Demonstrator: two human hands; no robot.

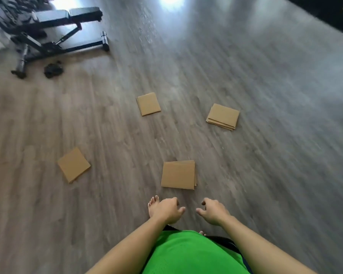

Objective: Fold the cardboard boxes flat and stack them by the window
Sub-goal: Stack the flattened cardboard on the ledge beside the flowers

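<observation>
Green shirt fabric (192,254) fills the bottom edge, and above it both bare hands hang over the grey wood-plank floor (265,95). Neither grip holds anything: the left hand (167,210) and right hand (214,211) have loosely curled fingers. Four flattened brown cardboard squares lie well apart: the nearest cardboard (178,175) just ahead, one to the left (73,164), one farther off (148,104), and a layered pile (223,116) on the right. Gathering them may go wrong: thin sheets lying flush on a smooth floor could slip from the fingertips, and loose layers could fan apart when lifted. No window shows.
</observation>
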